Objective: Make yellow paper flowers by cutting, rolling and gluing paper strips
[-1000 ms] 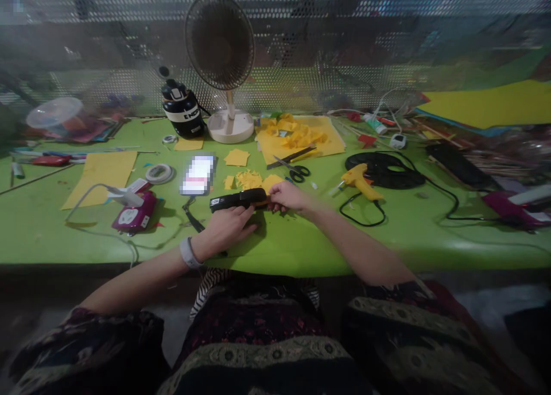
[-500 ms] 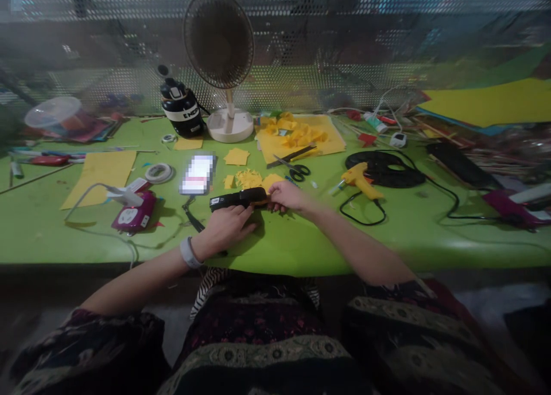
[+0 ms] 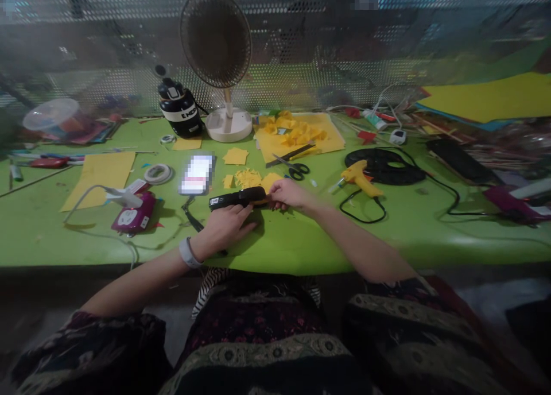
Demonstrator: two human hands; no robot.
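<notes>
Bearings taken from the black tool, 12 o'clock pointing away from the person.

Black tool [image 3: 235, 199], one: lies crosswise near the front edge of the green table [image 3: 297, 246]; one white label near its 9 o'clock end, print too small to read.

Left hand [image 3: 226, 225], one: laid flat against the tool's near side, fingers extended, thumb spread away. Grey wristband [image 3: 189, 252] on the wrist.

Right hand [image 3: 284, 194], one: at the tool's 3 o'clock end, fingertips pinching a small yellow strip [image 3: 264, 200] beside it.

Black strap [image 3: 191, 217], one: 8 o'clock, partly hidden under the left arm.

Paper scraps [image 3: 248, 178], one heap, uncounted: 1 o'clock, just beside the tool.

Star-shaped paper [image 3: 235, 156]: 12 o'clock, past the heap.

Phone [image 3: 197, 175], one: 10 o'clock, lit screen blurred out.

Scissors [image 3: 297, 171], one pair: 2 o'clock.

Yellow curls [image 3: 297, 132], uncounted: between 1 and 2 o'clock, on a yellow sheet [image 3: 269, 147].

Glue gun [image 3: 359, 177], one, yellow: near 3 o'clock.

Purple power blocks, two: one [image 3: 134, 214] at 9 o'clock, one [image 3: 514, 202] at 3 o'clock.

Tape rolls, two: larger [image 3: 158, 174] between 9 and 10 o'clock, smaller [image 3: 167, 139] at 10.

Bottle [image 3: 181, 116], one, black: 11 o'clock; white band lettered "EN", remaining letters unclear.

Fan [image 3: 215, 39], one: 12 o'clock, beyond the star-shaped paper.
</notes>
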